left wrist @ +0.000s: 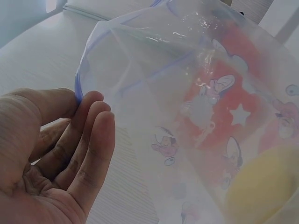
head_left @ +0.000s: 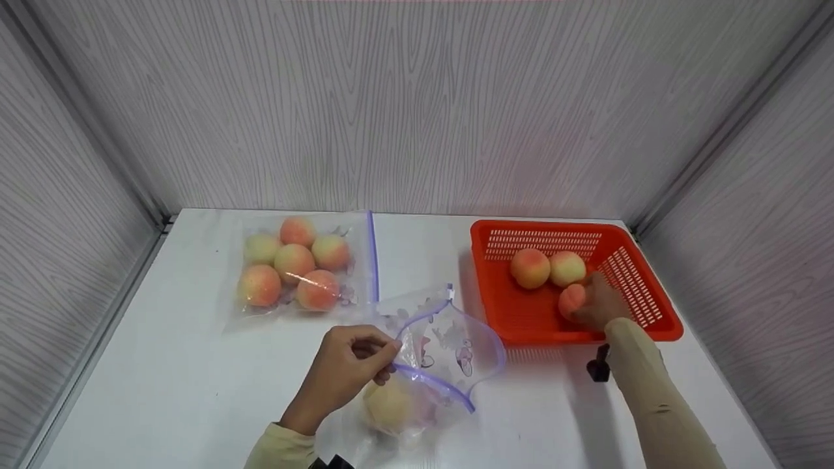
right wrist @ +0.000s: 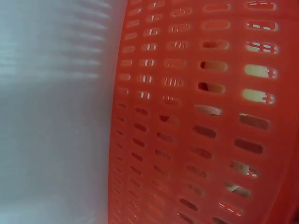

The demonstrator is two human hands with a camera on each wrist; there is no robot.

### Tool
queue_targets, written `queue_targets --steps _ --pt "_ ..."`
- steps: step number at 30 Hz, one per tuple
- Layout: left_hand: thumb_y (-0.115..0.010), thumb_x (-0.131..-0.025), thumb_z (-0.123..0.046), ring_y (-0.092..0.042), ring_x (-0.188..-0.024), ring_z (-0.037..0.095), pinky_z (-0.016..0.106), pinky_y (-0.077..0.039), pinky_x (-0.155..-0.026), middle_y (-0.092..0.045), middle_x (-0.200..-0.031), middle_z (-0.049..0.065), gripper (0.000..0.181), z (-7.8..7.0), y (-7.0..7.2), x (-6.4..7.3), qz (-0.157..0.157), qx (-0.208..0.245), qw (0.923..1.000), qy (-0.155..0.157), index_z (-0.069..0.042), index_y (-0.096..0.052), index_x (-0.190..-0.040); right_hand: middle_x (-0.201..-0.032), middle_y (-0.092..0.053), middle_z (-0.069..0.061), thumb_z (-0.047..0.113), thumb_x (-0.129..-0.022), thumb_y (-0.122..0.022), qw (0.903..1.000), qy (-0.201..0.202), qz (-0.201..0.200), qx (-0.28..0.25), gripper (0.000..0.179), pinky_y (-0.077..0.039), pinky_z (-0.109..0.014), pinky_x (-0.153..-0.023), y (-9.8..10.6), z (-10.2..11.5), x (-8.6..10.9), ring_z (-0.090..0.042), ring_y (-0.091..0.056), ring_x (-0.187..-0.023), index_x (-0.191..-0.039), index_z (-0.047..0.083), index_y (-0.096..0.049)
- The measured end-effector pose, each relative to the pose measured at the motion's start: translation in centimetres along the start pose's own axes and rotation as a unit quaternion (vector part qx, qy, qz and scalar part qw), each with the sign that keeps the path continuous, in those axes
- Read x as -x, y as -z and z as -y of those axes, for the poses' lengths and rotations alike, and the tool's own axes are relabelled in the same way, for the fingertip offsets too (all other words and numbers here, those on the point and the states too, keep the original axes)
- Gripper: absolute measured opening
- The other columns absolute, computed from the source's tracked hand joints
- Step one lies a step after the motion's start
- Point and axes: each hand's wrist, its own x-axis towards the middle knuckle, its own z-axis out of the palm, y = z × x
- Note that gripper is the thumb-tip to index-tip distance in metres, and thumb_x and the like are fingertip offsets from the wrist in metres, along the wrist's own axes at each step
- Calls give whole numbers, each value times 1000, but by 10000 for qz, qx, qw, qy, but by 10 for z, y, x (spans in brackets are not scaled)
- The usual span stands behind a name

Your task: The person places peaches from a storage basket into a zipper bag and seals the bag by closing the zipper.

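Peach (head_left: pixel 571 301) sits in the red basket (head_left: pixel 521 319) beside two other peaches (head_left: pixel 530 268), right hand (head_left: pixel 601 303) gripping its free side. Left hand (head_left: pixel 348 365) pinches the zip bag (head_left: pixel 449 339) by its rim, seemingly keeping the mouth gaping; filled bag (head_left: pixel 373 260) lies flat behind on the bench (head_left: pixel 163 365).

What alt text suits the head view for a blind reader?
A person's left hand pinches an open zip bag holding at least one peach; the right hand grips another peach in a red plastic basket beside two more peaches. Another zip bag, with six peaches, lies back left.
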Motion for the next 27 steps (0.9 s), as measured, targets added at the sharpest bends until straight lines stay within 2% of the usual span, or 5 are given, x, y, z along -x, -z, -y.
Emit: queue_targets --steps 7,11,17,24,27 --pt "-73 -95 -17 -69 -59 20 38 -61 -57 -71 -70 5 16 -1 -2 1 -12 28 10000 1 -6 -75 -84 -122 -58 -25 33 -78 -85 9996 -203 -140 -103 81 -48 -56 -95 4 -3 6 -40 -54 -106 -135 -8 -46" --pt "-72 -96 -17 -69 -59 20 38 -61 -57 -71 -71 5 17 -1 -2 2 -32 12 10000 -50 -3 -75 -86 -129 -53 -23 36 -80 -85 9939 -200 -631 -883 83 -48 -53 -99 4 1 14 -38 -52 -111 -137 -5 -41" --pt "-72 -96 -17 -69 -58 21 38 -61 -56 -71 -71 7 20 0 -2 6 -93 34 9999 -69 -1 -75 -86 -144 -45 -15 44 -86 -80 9598 296 -1263 -2490 89 -49 -37 -101 -4 18 36 -29 -47 -122 -153 4 -36" --pt "-72 -96 -17 -69 -58 20 38 -61 -56 -71 -70 7 19 1 -3 6 -124 60 9999 -93 -1 -75 -86 -142 -43 -10 30 -90 -79 9032 828 -796 -4136 78 -54 -27 -95 -12 43 73 -26 -48 -123 -153 8 -38" --pt "-72 -96 -17 -68 -58 19 38 -61 -56 -71 -71 7 17 0 -3 5 -156 60 9998 -67 -3 -76 -87 -143 -44 -10 27 -92 -78 9004 1075 -621 -4169 73 -54 -29 -96 -16 54 87 -27 -46 -126 -152 14 -38"
